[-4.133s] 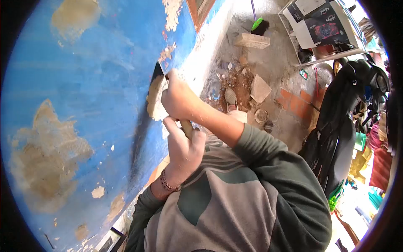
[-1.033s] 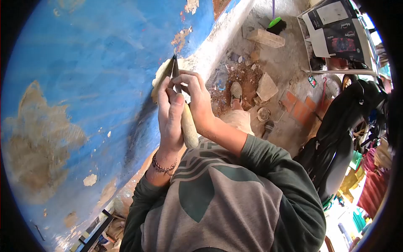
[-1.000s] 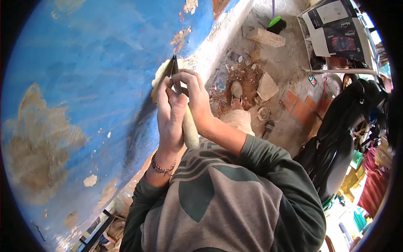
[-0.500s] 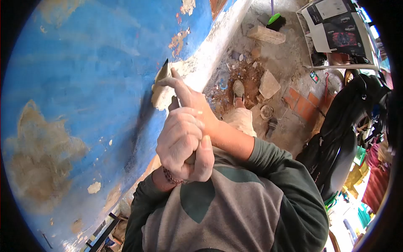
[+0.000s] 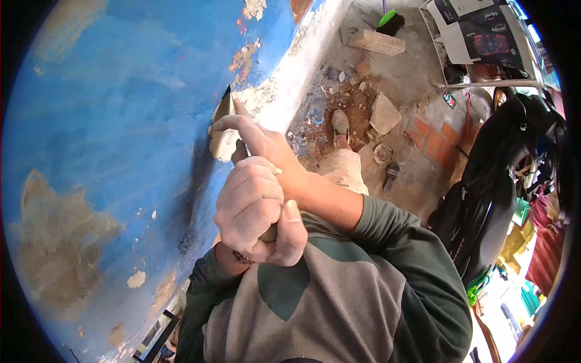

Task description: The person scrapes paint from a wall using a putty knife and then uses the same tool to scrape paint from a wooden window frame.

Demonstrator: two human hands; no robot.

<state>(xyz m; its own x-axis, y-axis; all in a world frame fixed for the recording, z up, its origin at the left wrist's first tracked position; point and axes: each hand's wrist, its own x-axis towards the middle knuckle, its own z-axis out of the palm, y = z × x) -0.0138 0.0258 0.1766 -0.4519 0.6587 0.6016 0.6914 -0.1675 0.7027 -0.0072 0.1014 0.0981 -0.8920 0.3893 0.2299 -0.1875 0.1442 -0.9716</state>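
Observation:
My left hand [image 5: 251, 209], dusty and with a bracelet at its wrist, is wrapped in a fist around the handle of a trowel [image 5: 223, 107]. The trowel's pointed blade is against the blue wall [image 5: 139, 121], beside a bare whitish strip where paint is gone. My right hand [image 5: 263, 144] reaches in from the right just beyond the fist. Its visible fingers are stretched apart and rest on the blade; the rest of its fingers are hidden. Most of the handle is concealed inside the left fist.
Peeled patches [image 5: 60, 242] mark the wall. On the floor lie rubble [image 5: 348, 112], a stone block [image 5: 385, 114], a brick [image 5: 376, 42] and a broom head [image 5: 390, 23]. To the right are a covered black motorcycle [image 5: 484, 199] and a rack with a printed box [image 5: 484, 33].
The view has shifted slightly, so wall, floor and hands sit a little further left. Both hands and the trowel stay at nearly the same spot on the wall.

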